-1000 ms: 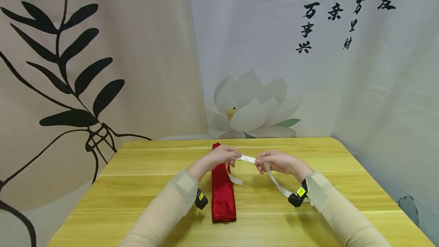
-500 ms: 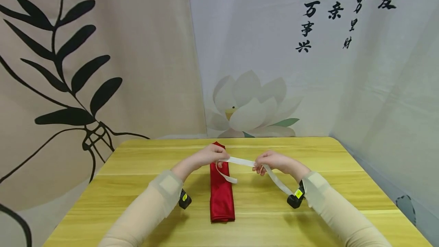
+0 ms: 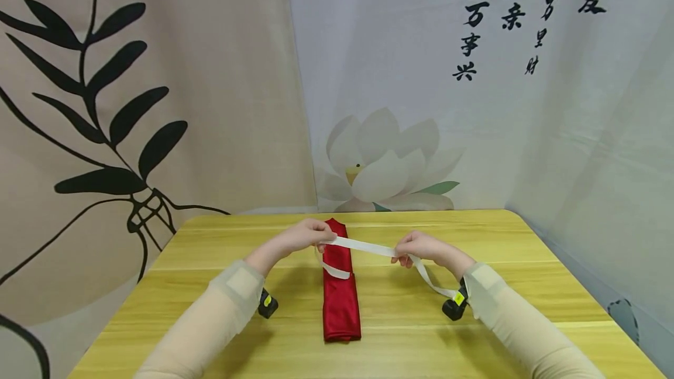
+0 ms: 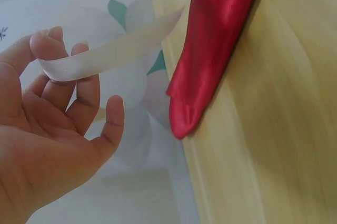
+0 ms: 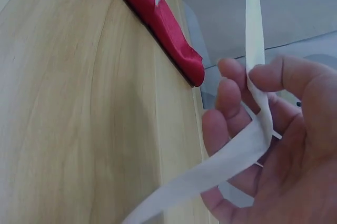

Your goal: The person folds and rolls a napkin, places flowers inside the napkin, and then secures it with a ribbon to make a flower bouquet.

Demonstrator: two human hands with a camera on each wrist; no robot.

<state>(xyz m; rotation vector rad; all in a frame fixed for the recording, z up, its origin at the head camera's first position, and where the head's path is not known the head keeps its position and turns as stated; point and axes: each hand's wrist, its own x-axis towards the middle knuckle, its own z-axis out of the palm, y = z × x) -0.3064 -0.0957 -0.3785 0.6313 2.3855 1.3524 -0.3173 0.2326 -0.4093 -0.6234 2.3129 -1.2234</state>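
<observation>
A white ribbon (image 3: 363, 245) is stretched between the two hands above the table. My left hand (image 3: 305, 235) pinches it between thumb and index finger; in the left wrist view its other fingers curl loosely. A short loose end hangs from that hand across the red satin cloth. My right hand (image 3: 421, 247) pinches the ribbon further along, and the rest trails down towards the right wrist. Beneath the stretched ribbon, a long folded strip of red satin cloth (image 3: 341, 309) lies lengthwise on the table, its far end near the back edge.
The light wooden table (image 3: 421, 338) has its back edge close to a hanging curtain (image 3: 237, 104) printed with leaves, a lotus and writing. A small black camera (image 3: 268, 304) is strapped at the left wrist, another camera (image 3: 454, 307) at the right.
My left hand has moved leftward, across and past the red cloth, so the span of ribbon between the hands is longer. The right hand has stayed nearly in place.
</observation>
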